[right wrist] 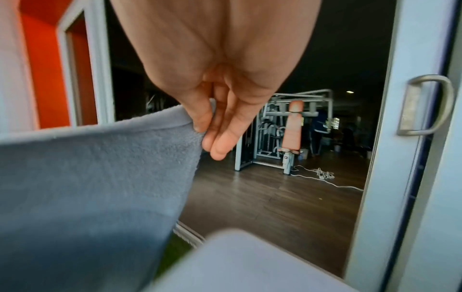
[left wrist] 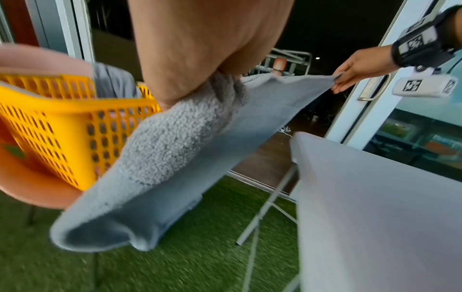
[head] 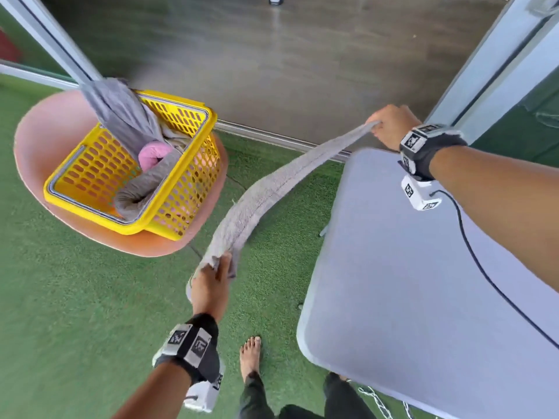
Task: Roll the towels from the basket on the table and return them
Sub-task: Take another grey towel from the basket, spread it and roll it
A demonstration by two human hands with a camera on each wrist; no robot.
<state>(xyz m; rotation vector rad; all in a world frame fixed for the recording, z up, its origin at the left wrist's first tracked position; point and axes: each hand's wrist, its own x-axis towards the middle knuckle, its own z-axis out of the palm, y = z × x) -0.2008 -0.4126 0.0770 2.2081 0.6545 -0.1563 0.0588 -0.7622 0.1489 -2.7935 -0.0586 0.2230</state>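
A grey towel hangs stretched in the air between my two hands, left of the white table. My right hand pinches its far corner above the table's far left corner; in the right wrist view thumb and fingers nip the towel hem. My left hand grips the near corner over the grass, with the towel bunched in its fist. A yellow basket on a pink chair holds a rolled pink towel, a rolled grey towel and loose cloth.
A grey cloth drapes over the basket's far rim. Green artificial grass covers the floor, and my bare foot stands beside the table. A sliding door frame with a metal handle stands at the right. A black cable crosses the table.
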